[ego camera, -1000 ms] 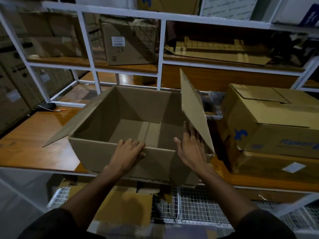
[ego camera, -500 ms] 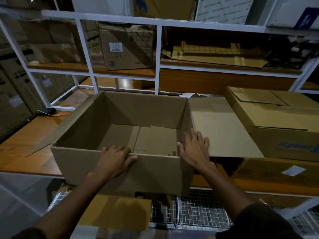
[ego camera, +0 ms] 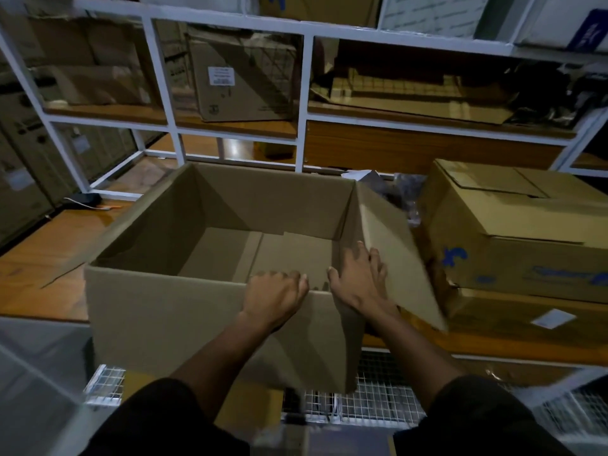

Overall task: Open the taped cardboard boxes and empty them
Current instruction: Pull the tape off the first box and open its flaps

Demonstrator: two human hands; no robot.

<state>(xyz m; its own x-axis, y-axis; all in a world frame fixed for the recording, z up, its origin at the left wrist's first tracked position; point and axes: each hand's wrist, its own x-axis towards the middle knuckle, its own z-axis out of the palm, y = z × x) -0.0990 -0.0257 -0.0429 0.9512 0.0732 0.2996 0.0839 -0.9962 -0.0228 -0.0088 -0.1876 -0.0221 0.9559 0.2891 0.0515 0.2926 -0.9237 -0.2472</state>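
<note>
An open brown cardboard box [ego camera: 171, 324] sits at the front edge of the wooden shelf, partly overhanging it. Its inside is bare, showing only the bottom flaps. My left hand [ego camera: 274, 296] grips the near rim, fingers curled over the edge into the box. My right hand [ego camera: 360, 279] lies flat with straight fingers against the near right corner, on the right flap [ego camera: 399, 255], which slopes down and outward. The left flap [ego camera: 98, 245] hangs out to the left.
A second cardboard box with blue print [ego camera: 513, 232] stands to the right on another flat box [ego camera: 526, 314]. White shelf framing [ego camera: 301, 103] and more boxes [ego camera: 240, 80] stand behind. A wire mesh rack [ego camera: 378, 399] lies below. A dark object with a cable [ego camera: 86, 200] lies far left.
The box has slid toward me and overhangs the shelf edge more. The right flap folded down from upright to sloping outward. My left hand moved right along the near rim.
</note>
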